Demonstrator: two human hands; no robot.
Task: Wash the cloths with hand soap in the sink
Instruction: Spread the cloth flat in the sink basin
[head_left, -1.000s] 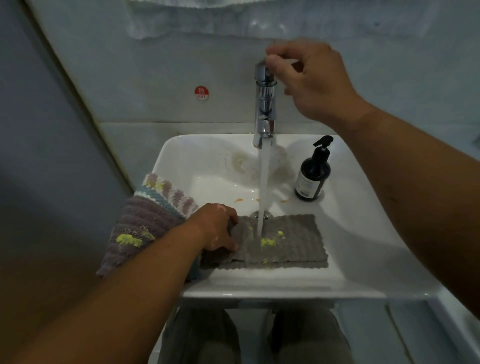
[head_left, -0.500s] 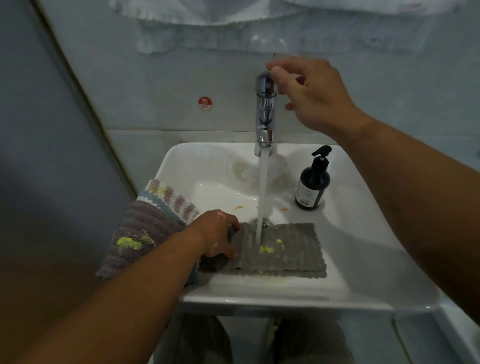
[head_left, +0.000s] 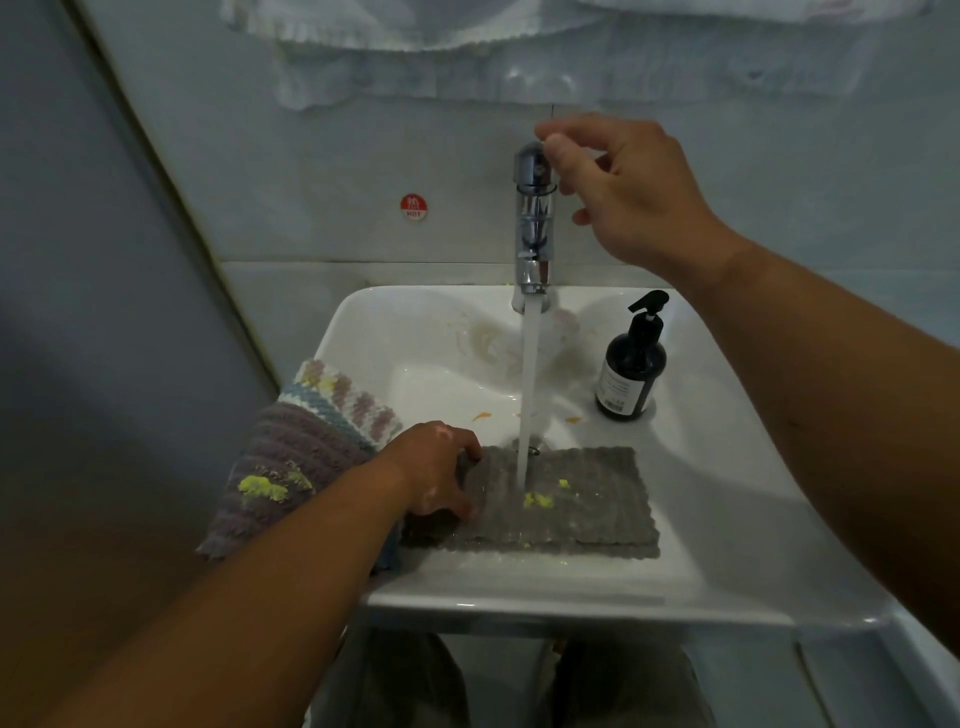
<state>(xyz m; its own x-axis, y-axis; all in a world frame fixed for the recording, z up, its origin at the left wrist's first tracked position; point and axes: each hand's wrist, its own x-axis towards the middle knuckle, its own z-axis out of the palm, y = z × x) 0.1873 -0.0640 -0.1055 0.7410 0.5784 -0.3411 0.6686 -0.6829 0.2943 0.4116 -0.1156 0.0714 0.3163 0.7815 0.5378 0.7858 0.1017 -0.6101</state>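
Surroundings: white ceramic sink (head_left: 519, 603) against a tiled wall; red round "HOT" sticker (head_left: 413, 207) on the wall, white towels (head_left: 415, 26) hanging above. Dark pump soap bottle (head_left: 629, 374) stands upright on the sink's back right, well apart from both hands. Chrome tap (head_left: 534, 218) is running; the water stream (head_left: 529, 389) falls between the hands.

Purple striped cloth (head_left: 291, 467), smeared yellow, drapes over the left rim, and a pastel crocheted cloth (head_left: 348, 397) lies just behind it.

Grey ribbed rectangular cloth (head_left: 587, 509) lies flat in the basin over the drain, long axis left to right, with yellow smears (head_left: 537, 500) under the stream.

Left hand (head_left: 436, 475): fingers curled, gripping the grey cloth's left edge. Right hand (head_left: 623, 192): thumb and forefinger close together at the tap's top; whether they actually hold it cannot be told.
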